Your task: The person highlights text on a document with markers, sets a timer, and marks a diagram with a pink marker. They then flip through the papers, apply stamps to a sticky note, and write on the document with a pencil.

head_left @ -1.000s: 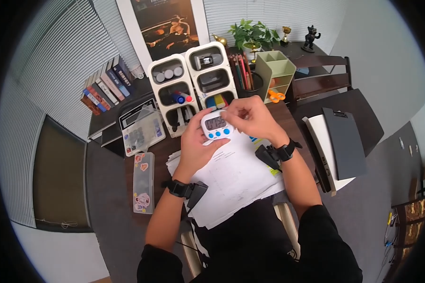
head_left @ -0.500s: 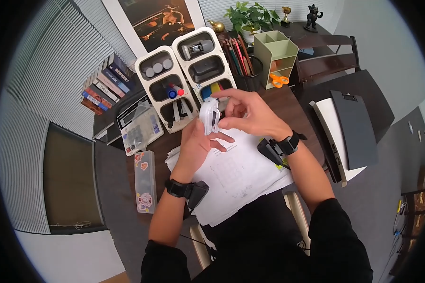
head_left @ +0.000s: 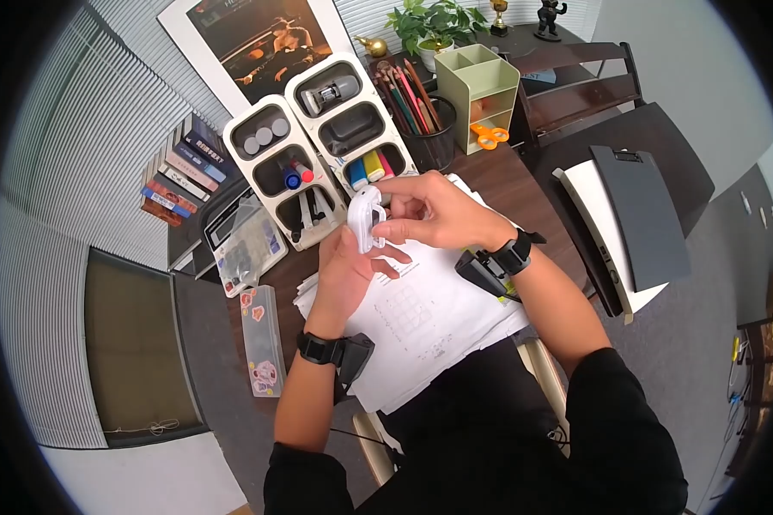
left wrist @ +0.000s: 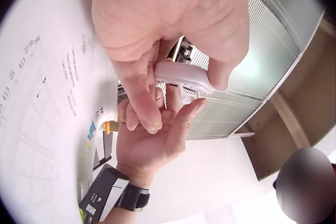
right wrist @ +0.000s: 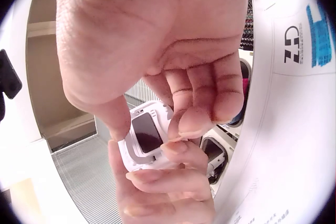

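A white digital timer [head_left: 362, 221] is held up edge-on over the papers, between both hands. My left hand [head_left: 343, 279] grips its lower left side between thumb and fingers. The right hand [head_left: 455, 215] has its index finger at the timer's top and its thumb at the back, pinching it. In the right wrist view the back of the timer [right wrist: 146, 132] shows a dark rectangular panel framed by a white stand piece. The left wrist view shows the timer [left wrist: 181, 74] side-on, with the stand piece sticking out from the back. The display side is hidden.
Printed papers [head_left: 438, 322] cover the desk front. Behind the hands stand white organizer trays [head_left: 262, 172] with markers, a pencil cup [head_left: 429, 142] and a green holder [head_left: 477, 86] with orange scissors [head_left: 489, 136]. A stickered pencil case [head_left: 262, 343] lies left, a clipboard [head_left: 640, 223] right.
The timer has turned from its display facing me to edge-on, back toward the right hand. The right fingers have moved from its upper right corner round to its top and back.
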The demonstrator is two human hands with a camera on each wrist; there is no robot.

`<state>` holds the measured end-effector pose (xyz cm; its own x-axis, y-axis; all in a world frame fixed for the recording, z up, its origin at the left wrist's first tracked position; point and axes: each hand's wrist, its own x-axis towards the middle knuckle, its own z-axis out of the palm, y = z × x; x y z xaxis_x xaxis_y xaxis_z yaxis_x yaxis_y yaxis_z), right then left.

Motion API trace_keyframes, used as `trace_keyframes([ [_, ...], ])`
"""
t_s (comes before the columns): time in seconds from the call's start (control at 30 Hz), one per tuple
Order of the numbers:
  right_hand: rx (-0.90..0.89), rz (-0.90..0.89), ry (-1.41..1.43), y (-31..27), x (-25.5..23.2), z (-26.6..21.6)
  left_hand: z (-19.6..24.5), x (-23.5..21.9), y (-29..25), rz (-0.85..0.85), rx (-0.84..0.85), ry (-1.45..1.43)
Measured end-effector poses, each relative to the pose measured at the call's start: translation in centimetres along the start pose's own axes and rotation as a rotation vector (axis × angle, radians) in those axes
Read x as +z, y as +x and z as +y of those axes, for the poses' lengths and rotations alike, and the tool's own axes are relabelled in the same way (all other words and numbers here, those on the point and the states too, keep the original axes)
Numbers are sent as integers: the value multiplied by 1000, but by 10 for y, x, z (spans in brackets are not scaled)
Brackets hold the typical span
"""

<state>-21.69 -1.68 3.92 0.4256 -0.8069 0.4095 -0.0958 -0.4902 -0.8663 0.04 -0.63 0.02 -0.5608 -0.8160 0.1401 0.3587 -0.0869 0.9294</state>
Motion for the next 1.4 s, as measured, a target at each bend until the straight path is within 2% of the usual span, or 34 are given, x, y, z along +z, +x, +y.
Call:
trace_keyframes([
  [0.13,-28,5,51,-1,1,3,-1,-4,-1,-15,15,62],
  [0.17,-28,5,51,-1,0,3,-1,-5,-1,-31,-3,-24],
  [0.23,118,1,85,-2,-3,2,0,-4,0,-50,-20,-110],
  [0.33,69,45,118,-2,-1,6,0,1,0,2,-11,21],
  [0.43,99,8,86,-1,-3,5,3,3,-1,9,-39,-80],
  [0.6,85,24,111,-1,0,8,4,-1,0,-77,-77,-268],
  [0.73,126,19,115,-1,-2,-2,5,-1,0,-84,-95,-286],
  [0.8,129,20,128,-1,-1,0,4,1,0,-3,-85,-266],
  [1.03,129,39,186,-1,0,3,5,-2,1,-63,-97,-300],
  [1.23,113,28,131,-1,-1,6,4,0,0,-45,-55,-239],
  [1.3,124,55,159,1,-4,5,3,2,1,67,39,17],
  [1.33,138,82,193,1,-4,5,3,5,0,76,45,-105],
  [1.4,108,100,232,3,-3,6,6,13,2,104,91,-35],
])
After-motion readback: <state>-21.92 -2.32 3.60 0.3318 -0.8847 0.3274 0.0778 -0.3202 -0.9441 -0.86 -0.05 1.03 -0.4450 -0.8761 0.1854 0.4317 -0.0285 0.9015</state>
